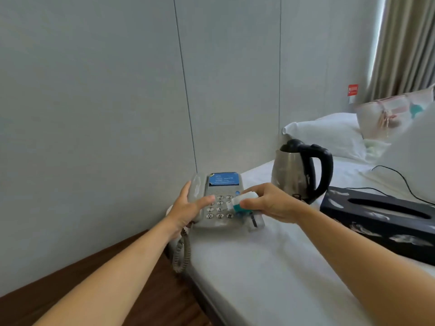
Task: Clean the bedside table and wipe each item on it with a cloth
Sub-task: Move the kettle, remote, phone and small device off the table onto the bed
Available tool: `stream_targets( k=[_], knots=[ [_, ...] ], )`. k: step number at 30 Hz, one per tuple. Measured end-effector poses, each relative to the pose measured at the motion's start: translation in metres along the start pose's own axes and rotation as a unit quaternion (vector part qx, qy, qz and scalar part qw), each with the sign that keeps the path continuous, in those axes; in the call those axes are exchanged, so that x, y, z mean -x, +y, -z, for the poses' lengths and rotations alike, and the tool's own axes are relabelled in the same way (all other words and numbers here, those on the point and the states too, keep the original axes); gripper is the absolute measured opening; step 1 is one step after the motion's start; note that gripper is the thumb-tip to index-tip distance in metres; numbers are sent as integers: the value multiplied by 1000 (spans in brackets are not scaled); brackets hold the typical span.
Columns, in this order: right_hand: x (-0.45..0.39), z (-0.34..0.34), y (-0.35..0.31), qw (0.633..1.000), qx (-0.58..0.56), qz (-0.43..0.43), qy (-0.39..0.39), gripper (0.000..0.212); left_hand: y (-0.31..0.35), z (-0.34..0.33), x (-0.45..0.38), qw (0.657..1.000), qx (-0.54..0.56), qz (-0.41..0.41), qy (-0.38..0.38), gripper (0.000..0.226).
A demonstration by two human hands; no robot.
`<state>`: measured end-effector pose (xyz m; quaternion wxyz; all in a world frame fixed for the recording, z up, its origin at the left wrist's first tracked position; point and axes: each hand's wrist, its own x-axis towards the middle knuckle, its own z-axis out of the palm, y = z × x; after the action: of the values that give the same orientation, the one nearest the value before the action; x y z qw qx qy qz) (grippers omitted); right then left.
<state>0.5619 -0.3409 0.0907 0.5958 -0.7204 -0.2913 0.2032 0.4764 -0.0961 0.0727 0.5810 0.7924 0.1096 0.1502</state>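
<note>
Phone (pixel 216 198) sits on the white bed (pixel 259 267) up against the grey wall (pixel 94 102), grey desk-type one with a blue label above the keypad. Left hand (pixel 188 208) holds it around the handset side, thumb over the outer edge and fingers laid across toward the keys. Coiled cord (pixel 182 252) hangs off the bed edge just below that wrist. Right hand (pixel 270 203) pinches a small folded white and teal cloth (pixel 240 202), pressing it on the right part of the keypad. Something small and clear lies on the bed right under that hand, can't tell what it is. Behind the right hand there's a steel kettle (pixel 299 170) with a black handle, and to its right a black tissue box (pixel 381 217). Brown wooden desk (pixel 106 278) shows under the left forearm.
</note>
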Motion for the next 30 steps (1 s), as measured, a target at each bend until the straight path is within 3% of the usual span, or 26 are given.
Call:
stream_targets(
  k=[7, 11, 15, 19, 22, 26, 30],
  knots=[
    [-33, 8, 23, 1000, -16, -13, 24, 16, -26, -14, -45, 999, -35, 22, 24, 98],
    [-22, 10, 16, 994, 111, -5, 4, 35, -25, -12, -40, 990, -134, 40, 16, 119],
    [5, 13, -2, 952, 301, 25, 47, 42, 1, -19, -15, 958, -265, -57, 89, 112],
    [21, 32, -5, 888, 447, 14, 106, 55, 21, -31, 14, 967, -226, -114, 20, 95],
    [27, 36, -6, 846, 519, -25, 120, 48, 21, -45, 29, 967, -226, -108, -38, 92],
    [28, 37, -6, 821, 558, -38, 115, 47, 18, -60, 43, 939, -307, -124, -97, 88],
    [32, 42, -8, 806, 580, -40, 110, 55, 20, -65, 49, 921, -342, -151, -110, 84]
  ],
)
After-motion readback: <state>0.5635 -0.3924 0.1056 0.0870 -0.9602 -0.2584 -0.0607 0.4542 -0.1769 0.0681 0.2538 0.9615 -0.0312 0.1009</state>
